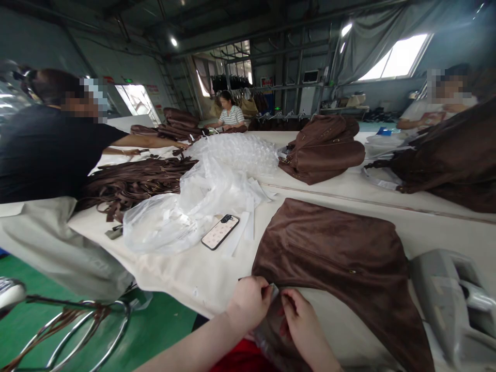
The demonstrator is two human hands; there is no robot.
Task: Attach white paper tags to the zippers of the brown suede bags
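Note:
A brown bag (pixel 329 248) lies flat on the white-covered table (pixel 182 274), with a small zipper pull on its face. Close to the table's front edge, my left hand (pixel 253 299) pinches a small white tag at the bag's near left corner. My right hand (pixel 304 320) is just right of it, fingers bent towards thumb, over brown material and clear plastic; what it grips, if anything, is hidden. Beyond my left hand a phone (pixel 220 232) in a patterned case rests beside white paper strips (pixel 242 227).
Clear plastic bags (pixel 166 222) and a heap of brown straps (pixel 143 181) lie left. Brown bags (pixel 323 147) are stacked further back. A grey machine (pixel 445 299) stands right. A person (pixel 50 139) reaches in from the left; two others sit farther off.

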